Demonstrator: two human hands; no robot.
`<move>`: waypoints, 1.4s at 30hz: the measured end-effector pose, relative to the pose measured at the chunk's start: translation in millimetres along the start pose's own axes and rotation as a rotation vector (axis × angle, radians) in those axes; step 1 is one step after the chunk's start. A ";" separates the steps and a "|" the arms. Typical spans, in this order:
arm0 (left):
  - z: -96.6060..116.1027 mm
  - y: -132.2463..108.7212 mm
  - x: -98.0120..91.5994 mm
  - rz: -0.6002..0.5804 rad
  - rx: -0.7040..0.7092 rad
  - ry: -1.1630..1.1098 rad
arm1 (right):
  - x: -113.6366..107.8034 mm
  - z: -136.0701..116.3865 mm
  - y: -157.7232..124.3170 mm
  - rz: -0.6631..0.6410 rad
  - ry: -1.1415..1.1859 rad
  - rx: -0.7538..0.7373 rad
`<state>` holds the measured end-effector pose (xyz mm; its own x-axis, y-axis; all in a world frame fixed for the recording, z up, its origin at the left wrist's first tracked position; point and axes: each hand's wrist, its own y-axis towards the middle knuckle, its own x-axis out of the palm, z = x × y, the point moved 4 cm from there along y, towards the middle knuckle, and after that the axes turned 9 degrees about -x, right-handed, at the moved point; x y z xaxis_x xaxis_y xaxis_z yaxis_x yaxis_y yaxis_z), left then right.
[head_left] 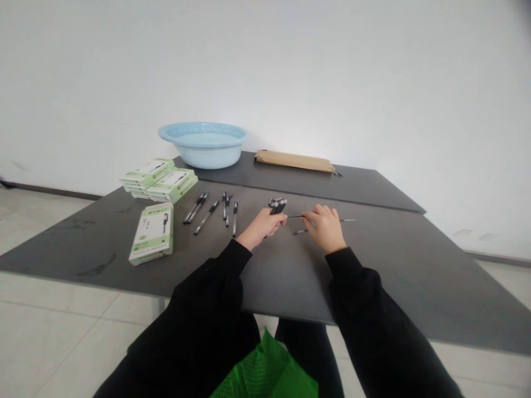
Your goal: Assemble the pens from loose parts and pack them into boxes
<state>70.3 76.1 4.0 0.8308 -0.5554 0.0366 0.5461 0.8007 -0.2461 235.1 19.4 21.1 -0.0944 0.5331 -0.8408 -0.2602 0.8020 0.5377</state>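
My left hand (265, 224) is closed around a bunch of black pens (278, 207), their ends sticking up above the fingers. To its right, my right hand (323, 225) pinches a thin dark refill (295, 216), which reaches across to the left hand's fingertips. Another thin refill (300, 231) lies on the table partly under the right hand, and a pale thin tip (348, 220) shows beyond its right side. Several capped black pens (206, 217) lie loose on the table left of my hands.
Stacked green-and-white pen boxes (164, 179) stand at the left, with one box (152, 232) nearer me. Behind are a light blue basin (209, 149) and a flat brown cardboard piece (294, 160) on the dark table (394, 276).
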 end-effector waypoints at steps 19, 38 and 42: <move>-8.5 -5.3 19.4 -0.464 0.045 0.083 | -21.6 6.1 3.3 0.453 1.296 0.307; -3.8 -4.1 14.6 -0.449 0.021 -0.033 | -21.4 0.3 4.3 0.110 1.112 0.173; 3.3 -2.8 3.6 -0.365 0.030 -0.082 | -6.6 22.8 -5.0 -0.033 0.654 0.158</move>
<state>72.2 72.6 8.0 0.5857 -0.7867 0.1950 0.8100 0.5599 -0.1743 259.0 18.1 25.4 -0.6646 0.2746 -0.6949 -0.1336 0.8714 0.4721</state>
